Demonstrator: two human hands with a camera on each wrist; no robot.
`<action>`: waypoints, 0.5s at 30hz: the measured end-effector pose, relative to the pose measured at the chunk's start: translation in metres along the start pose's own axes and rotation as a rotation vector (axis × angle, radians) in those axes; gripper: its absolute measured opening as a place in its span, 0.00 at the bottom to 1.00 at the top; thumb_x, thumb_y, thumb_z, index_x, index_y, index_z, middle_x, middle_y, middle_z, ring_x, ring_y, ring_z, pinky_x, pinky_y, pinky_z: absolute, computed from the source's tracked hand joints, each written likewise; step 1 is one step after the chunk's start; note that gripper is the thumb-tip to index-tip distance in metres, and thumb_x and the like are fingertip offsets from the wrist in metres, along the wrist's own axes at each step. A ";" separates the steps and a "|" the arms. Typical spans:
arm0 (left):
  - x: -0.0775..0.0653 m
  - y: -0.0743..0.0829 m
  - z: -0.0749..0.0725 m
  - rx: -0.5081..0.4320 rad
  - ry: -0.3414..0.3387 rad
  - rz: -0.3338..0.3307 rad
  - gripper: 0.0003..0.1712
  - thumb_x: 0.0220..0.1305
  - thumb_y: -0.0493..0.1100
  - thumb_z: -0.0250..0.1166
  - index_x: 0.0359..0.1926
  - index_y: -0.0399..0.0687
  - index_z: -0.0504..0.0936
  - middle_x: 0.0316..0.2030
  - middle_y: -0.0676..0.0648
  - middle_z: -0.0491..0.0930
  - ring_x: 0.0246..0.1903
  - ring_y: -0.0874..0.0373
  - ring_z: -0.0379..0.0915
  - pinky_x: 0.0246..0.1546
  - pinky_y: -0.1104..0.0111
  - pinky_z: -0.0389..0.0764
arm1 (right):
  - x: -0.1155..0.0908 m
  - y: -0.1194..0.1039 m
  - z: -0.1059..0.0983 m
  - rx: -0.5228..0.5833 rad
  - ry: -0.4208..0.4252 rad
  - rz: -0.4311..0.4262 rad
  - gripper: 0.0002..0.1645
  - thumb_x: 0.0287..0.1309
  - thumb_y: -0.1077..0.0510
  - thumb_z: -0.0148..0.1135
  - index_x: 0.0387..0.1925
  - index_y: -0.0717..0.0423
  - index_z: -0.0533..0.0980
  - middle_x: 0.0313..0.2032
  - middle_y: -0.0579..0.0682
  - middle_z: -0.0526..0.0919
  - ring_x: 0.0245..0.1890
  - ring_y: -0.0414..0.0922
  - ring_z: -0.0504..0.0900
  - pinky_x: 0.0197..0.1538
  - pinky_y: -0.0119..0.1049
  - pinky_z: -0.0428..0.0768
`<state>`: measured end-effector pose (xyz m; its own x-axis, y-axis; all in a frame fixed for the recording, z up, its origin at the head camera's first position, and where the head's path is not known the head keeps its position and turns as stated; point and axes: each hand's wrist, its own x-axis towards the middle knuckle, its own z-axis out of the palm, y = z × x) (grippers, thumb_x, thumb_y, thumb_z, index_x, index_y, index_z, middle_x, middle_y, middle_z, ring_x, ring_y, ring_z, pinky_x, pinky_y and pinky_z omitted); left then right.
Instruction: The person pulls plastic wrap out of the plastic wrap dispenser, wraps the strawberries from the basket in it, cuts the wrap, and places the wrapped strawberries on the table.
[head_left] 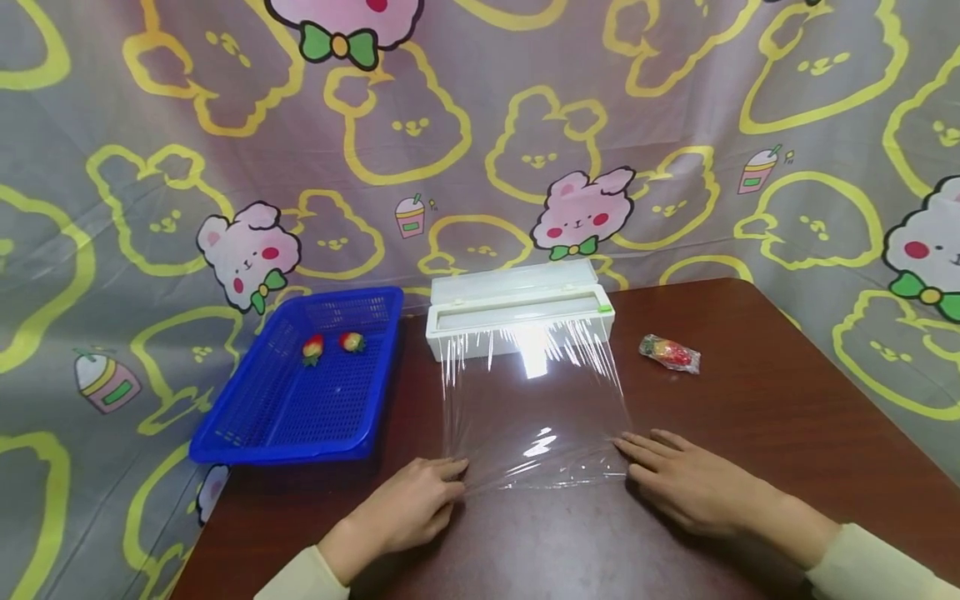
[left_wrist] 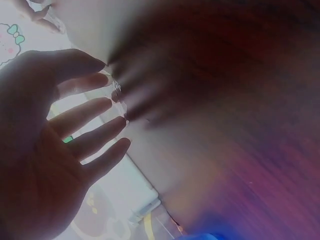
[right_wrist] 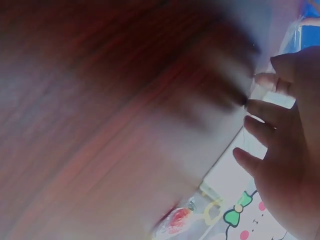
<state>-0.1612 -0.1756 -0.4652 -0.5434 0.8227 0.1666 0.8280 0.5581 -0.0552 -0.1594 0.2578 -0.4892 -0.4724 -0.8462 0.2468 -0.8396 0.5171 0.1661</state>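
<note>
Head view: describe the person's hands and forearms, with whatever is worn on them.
The left hand and right hand are bare: no glove or ring shows on either. The left sleeve and right sleeve are pale cream, ending near the wrists, with no print or lettering on the part in view.

Sleeves (head_left: pixel 303 579) are running off the head view at seven and four o'clock. In the left wrist view, the left hand (left_wrist: pixel 50 160) is being cropped at nine, a blue basket (left_wrist: pixel 202 237) near six, and the tabletop (left_wrist: pixel 250 65) is blurring toward two. The right wrist view is clipping the right hand (right_wrist: pixel 285 155) at three.
</note>
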 end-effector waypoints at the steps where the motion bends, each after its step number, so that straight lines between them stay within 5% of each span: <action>1: -0.001 0.000 0.000 -0.006 0.001 -0.001 0.03 0.56 0.39 0.69 0.33 0.51 0.83 0.56 0.41 0.83 0.56 0.48 0.82 0.49 0.51 0.83 | -0.001 0.000 -0.002 0.004 0.009 -0.005 0.12 0.65 0.50 0.64 0.48 0.46 0.76 0.66 0.59 0.75 0.67 0.58 0.74 0.66 0.55 0.66; 4: -0.002 0.000 -0.002 -0.007 0.006 0.000 0.05 0.55 0.39 0.70 0.33 0.51 0.83 0.55 0.42 0.84 0.55 0.49 0.82 0.49 0.52 0.83 | -0.005 0.002 -0.006 0.009 0.038 -0.027 0.16 0.65 0.49 0.65 0.52 0.47 0.79 0.65 0.59 0.77 0.65 0.58 0.76 0.77 0.47 0.47; 7: -0.003 0.000 -0.005 -0.002 0.001 -0.002 0.06 0.55 0.39 0.71 0.33 0.51 0.82 0.55 0.43 0.84 0.54 0.50 0.82 0.49 0.53 0.83 | -0.010 0.003 -0.008 0.010 0.054 -0.040 0.21 0.66 0.47 0.65 0.58 0.47 0.80 0.65 0.57 0.78 0.63 0.57 0.78 0.77 0.37 0.29; 15: -0.007 0.001 -0.009 -0.020 -0.030 -0.019 0.04 0.57 0.41 0.72 0.34 0.51 0.85 0.54 0.44 0.85 0.51 0.53 0.83 0.47 0.55 0.84 | -0.022 0.005 -0.012 0.031 0.074 -0.057 0.22 0.68 0.47 0.63 0.60 0.44 0.81 0.64 0.51 0.79 0.60 0.55 0.80 0.77 0.35 0.29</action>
<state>-0.1550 -0.1818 -0.4576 -0.5625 0.8152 0.1379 0.8200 0.5714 -0.0327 -0.1497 0.2802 -0.4826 -0.4036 -0.8617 0.3075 -0.8729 0.4634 0.1528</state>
